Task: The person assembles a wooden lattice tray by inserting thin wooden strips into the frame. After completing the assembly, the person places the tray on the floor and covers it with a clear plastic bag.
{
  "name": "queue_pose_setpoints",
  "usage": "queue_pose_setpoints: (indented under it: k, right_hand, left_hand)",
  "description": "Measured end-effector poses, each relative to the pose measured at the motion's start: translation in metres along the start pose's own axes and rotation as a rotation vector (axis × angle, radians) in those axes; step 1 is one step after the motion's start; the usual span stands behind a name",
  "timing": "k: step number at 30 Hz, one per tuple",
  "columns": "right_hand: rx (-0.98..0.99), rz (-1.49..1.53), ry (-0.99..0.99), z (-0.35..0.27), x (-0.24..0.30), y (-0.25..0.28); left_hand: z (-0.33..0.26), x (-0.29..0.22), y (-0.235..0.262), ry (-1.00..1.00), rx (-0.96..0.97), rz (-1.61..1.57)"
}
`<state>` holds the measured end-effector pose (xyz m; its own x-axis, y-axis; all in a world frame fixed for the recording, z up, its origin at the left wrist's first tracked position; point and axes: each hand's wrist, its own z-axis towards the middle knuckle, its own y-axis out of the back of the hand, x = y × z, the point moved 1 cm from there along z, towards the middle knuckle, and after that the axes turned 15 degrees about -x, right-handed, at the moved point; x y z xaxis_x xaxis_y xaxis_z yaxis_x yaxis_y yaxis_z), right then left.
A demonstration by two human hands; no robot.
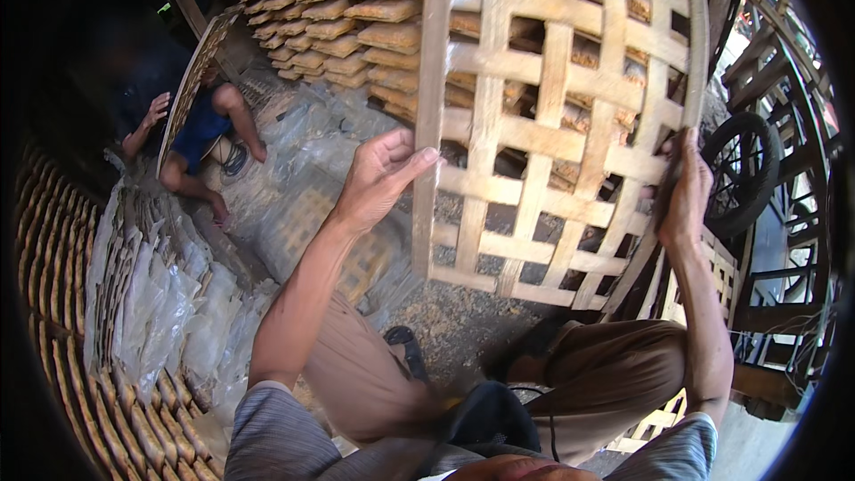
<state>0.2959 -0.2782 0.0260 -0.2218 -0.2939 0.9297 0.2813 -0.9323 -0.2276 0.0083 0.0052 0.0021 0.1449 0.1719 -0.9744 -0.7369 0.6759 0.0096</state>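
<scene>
Nearest my view, brown trousers (614, 365) show bent knees, and just beyond them a woven lattice panel (543, 134) is held up, tilted, between two bare hands. I see the left hand (378, 180) with its grip nearly closed on the panel's left rail, thumb laid against the wood. The right hand (686, 191) has its grip wrapped around the right edge; I cannot tell how tightly, since its fingers are partly behind. The panel is pale wood, flat strips crossing over and under with squarish gaps, the rails thicker than the strips. Beyond, on the left, plastic sheets (160, 303) hang over a stack. Farther left, a co-worker's hand (156, 113) is beside another panel (191, 89). Far off, rows of brown slabs (383, 13) rise in layers; a spoked wheel (744, 174) stands on the right.
</scene>
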Motion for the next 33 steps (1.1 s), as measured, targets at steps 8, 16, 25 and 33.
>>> queue_pose_setpoints:
  k: [8,16,25,33]
  right_hand:
    - [0.112,0.027,-0.027,-0.021,-0.005,-0.013]
    - [0.227,-0.098,-0.024,-0.029,0.002,-0.021]
    - [0.194,-0.088,-0.111,-0.020,-0.003,-0.022]
    - [0.247,-0.078,-0.116,-0.024,-0.012,-0.027]
  left_hand:
    - [0.006,-0.010,0.002,0.019,-0.136,-0.260]
    - [-0.006,0.005,0.001,0.086,-0.355,-0.409]
    - [-0.004,0.000,0.002,-0.105,-0.227,-0.369]
    - [-0.009,-0.017,0.007,0.054,-0.178,-0.374]
